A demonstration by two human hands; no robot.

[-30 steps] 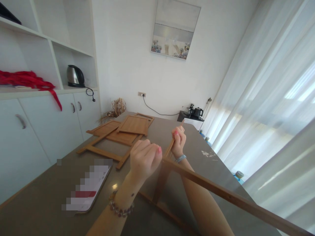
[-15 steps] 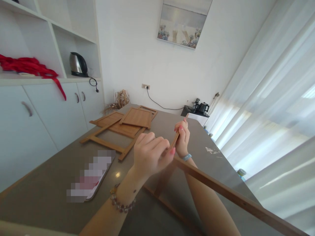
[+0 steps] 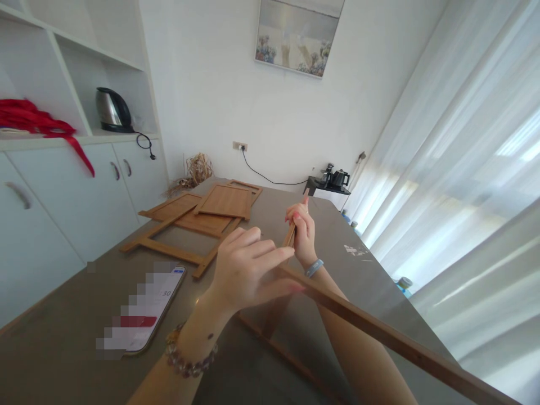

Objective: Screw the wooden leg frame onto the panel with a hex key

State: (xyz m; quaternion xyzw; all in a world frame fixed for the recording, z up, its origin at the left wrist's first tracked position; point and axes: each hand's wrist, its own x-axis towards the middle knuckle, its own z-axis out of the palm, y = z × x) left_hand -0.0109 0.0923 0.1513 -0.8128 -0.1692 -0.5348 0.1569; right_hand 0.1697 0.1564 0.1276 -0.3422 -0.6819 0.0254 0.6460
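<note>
The right hand (image 3: pixel 298 232) is closed around the upper end of a wooden frame (image 3: pixel 379 331) raised above the surface (image 3: pixel 63 349); the left hand (image 3: pixel 247 270), fingers loosely spread, touches its rail

The left hand (image 3: pixel 247 270) is held forward with the fingers stretched out and the thumb spread below them. The right hand (image 3: pixel 300 233) is raised farther out, curled into a fist, its forearm extended.

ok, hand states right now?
Left hand: open, fingertips on the wooden frame.
Right hand: closed around the wooden frame's upper bar.
</note>
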